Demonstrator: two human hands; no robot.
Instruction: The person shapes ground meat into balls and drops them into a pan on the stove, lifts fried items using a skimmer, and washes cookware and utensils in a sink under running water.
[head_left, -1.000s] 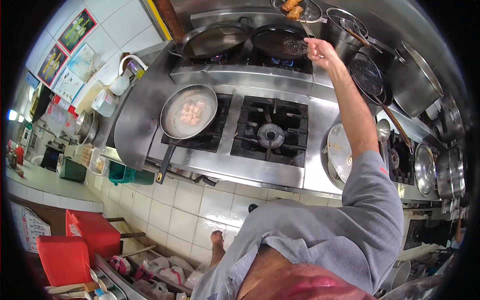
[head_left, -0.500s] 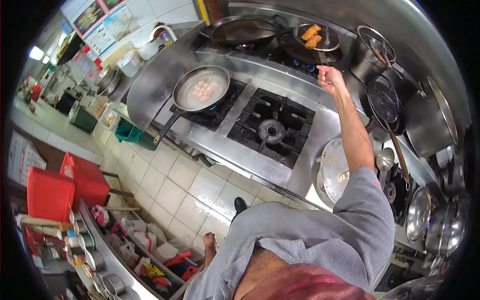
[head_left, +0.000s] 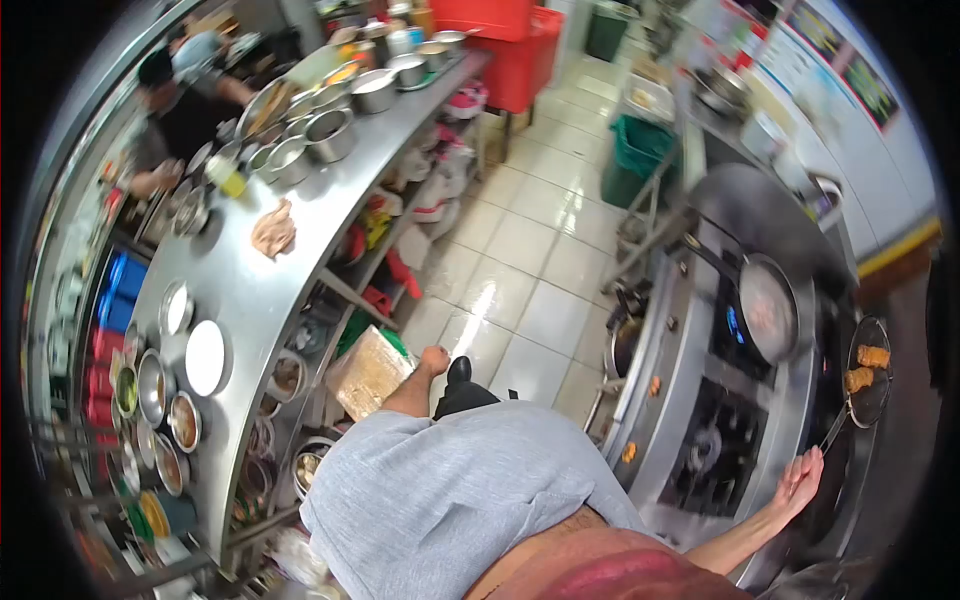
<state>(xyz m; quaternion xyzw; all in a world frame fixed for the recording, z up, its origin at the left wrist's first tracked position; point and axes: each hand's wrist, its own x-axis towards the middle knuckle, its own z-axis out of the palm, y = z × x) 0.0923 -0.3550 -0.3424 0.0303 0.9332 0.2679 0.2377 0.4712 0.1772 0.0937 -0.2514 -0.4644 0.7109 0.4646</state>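
My right hand is closed around the handle of a round skimmer at the far right. Two golden-brown fried pieces rest on the skimmer. Left of it on the range, a frying pan sits over a blue flame, with pale pieces in it, blurred. My left hand hangs low over the floor, fingers curled in, nothing visible in it. It is nearest to a light-coloured board or box by the lower shelf.
A long steel counter on the left bears a white plate, a piece of raw meat, a squeeze bottle and several pots. Another person stands behind it. A green bin stands on the tiled floor ahead.
My view has swung left, from the range to the aisle and steel counter. The skimmer with the fried pieces is still in my right hand. My left hand stays low with curled fingers.
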